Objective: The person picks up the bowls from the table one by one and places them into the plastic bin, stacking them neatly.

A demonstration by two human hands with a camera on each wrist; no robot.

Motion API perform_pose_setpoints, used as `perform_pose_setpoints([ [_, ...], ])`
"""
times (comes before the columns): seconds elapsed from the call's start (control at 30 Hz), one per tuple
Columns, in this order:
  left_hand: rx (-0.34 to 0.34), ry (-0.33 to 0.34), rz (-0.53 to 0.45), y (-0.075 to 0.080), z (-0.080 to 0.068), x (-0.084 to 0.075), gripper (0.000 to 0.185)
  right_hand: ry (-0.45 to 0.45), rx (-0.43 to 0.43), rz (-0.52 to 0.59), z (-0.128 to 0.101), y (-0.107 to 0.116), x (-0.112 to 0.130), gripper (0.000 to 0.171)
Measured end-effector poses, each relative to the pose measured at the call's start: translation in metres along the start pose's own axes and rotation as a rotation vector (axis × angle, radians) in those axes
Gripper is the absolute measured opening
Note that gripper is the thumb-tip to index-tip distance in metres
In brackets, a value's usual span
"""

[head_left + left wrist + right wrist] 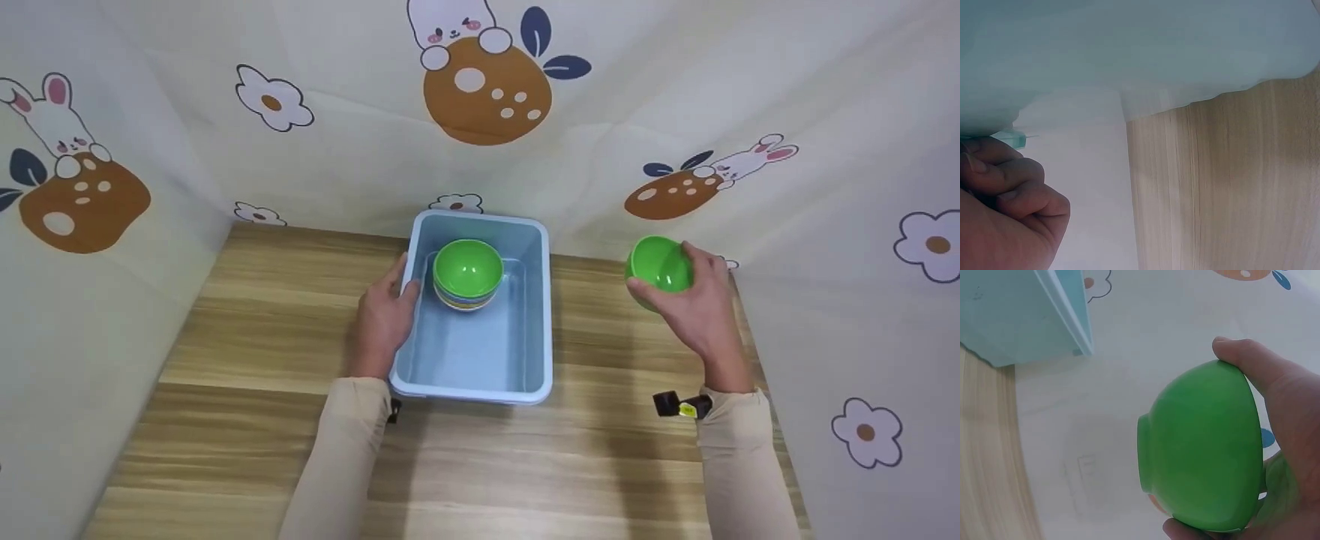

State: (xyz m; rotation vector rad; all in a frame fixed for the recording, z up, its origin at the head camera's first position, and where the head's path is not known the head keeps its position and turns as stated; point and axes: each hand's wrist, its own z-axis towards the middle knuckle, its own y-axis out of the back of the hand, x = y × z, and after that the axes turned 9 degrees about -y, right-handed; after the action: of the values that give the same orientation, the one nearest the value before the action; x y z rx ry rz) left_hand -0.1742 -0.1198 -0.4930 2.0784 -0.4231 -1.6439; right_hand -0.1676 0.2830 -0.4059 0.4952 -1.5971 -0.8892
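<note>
My right hand point(697, 296) holds a green bowl point(660, 264) by its rim, thumb on one side and fingers on the other, above the wooden surface. In the right wrist view that bowl point(1202, 444) is tilted on its side, its foot toward the bin. At the middle stands a light blue plastic bin point(472, 352). My left hand point(384, 319) grips its left rim, the thumb over the edge. Inside the bin, toward the back, sits a stack of bowls with a green bowl point(469, 268) on top. The left wrist view shows curled fingers point(1033, 197) under the bin's edge.
The wooden tabletop point(285, 315) lies under the bin. A pale curtain point(337, 165) printed with rabbits and flowers stands close behind the bin and on both sides. The right hand is near the right-hand curtain.
</note>
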Motion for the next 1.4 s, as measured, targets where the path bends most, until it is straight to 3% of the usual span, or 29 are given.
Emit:
perform_pose_setpoints([
  [0.37, -0.03, -0.018, -0.09, -0.003, 0.003, 0.002, 0.054, 0.064, 0.031, 0.042, 0.006, -0.01, 0.037, 0.105],
  [0.9, -0.01, 0.02, -0.054, -0.001, 0.003, 0.0, 0.053, 0.087, 0.098, 0.068, 0.005, -0.036, 0.06, 0.112],
  [1.4, -0.02, -0.025, -0.011, -0.001, 0.001, 0.002, 0.053, 0.105, 0.141, 0.14, -0.003, -0.07, 0.082, 0.109],
])
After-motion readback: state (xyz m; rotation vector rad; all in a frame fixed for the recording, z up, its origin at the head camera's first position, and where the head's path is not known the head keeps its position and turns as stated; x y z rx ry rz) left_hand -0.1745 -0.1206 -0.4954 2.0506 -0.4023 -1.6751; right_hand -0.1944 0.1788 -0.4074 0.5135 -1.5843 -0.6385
